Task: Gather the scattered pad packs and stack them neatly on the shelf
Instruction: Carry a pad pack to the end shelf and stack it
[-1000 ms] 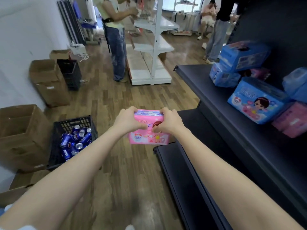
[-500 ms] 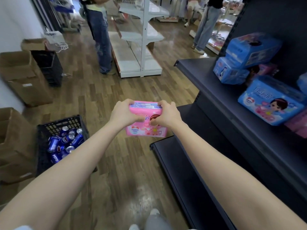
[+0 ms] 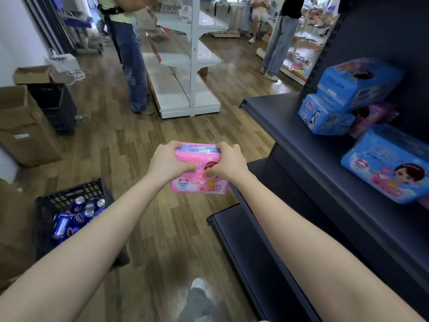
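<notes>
Two hands share one load: we hold a pink plastic-wrapped pad pack out in front of us at arm's length. Our left hand grips its left end and our right hand its right end. On both, the fingers curl over the top edge while the thumbs press into the printed front face.

We carry the pack on edge, with its long axis running left to right across the view. The barcoded narrow side points up and the cartoon-printed face is turned towards us. It hangs over the wood-plank floor, just left of the dark metal shelving unit and touching none of it.

On the unit's upper shelf lie three blue pad packs. One tilted blue pack leans on a smaller blue pack, and a large blue pack lies flat nearer to us. Another pink pack sits between and behind them.

To our left, a black plastic crate of blue drink cans stands on the floor, with brown cardboard boxes beyond it. Farther off, a person in jeans stands beside a white shelf rack.
</notes>
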Tool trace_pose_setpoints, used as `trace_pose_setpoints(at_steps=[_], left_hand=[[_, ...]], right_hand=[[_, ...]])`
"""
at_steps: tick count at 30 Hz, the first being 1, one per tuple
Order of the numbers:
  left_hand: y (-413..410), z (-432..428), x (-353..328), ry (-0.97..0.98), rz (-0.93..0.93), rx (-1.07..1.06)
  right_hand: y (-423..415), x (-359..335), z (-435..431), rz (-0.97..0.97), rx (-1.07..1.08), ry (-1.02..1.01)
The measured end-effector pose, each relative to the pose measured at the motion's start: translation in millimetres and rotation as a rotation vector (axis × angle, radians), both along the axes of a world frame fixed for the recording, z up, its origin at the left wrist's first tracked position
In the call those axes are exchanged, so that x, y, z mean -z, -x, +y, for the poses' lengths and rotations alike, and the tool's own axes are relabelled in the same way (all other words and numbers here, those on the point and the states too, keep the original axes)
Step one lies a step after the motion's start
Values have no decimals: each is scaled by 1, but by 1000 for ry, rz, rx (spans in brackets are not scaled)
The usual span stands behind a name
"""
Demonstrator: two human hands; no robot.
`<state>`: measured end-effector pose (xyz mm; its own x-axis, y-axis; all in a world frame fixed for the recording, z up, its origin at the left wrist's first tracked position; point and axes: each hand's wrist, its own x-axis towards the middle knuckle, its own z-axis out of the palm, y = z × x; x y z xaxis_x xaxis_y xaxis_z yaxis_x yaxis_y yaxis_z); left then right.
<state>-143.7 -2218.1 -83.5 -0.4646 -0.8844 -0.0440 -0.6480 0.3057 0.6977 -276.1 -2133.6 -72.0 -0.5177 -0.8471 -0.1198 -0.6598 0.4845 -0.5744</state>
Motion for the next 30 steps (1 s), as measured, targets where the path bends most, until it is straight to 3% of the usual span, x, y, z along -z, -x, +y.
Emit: trace_pose_setpoints(at_steps=[13, 30], left_hand=[[84, -77, -48, 143, 78, 48], [131, -121, -80, 215, 169, 182]], right_hand=[[77, -41, -73, 69, 81, 110], [115, -73, -95, 100, 193, 257]])
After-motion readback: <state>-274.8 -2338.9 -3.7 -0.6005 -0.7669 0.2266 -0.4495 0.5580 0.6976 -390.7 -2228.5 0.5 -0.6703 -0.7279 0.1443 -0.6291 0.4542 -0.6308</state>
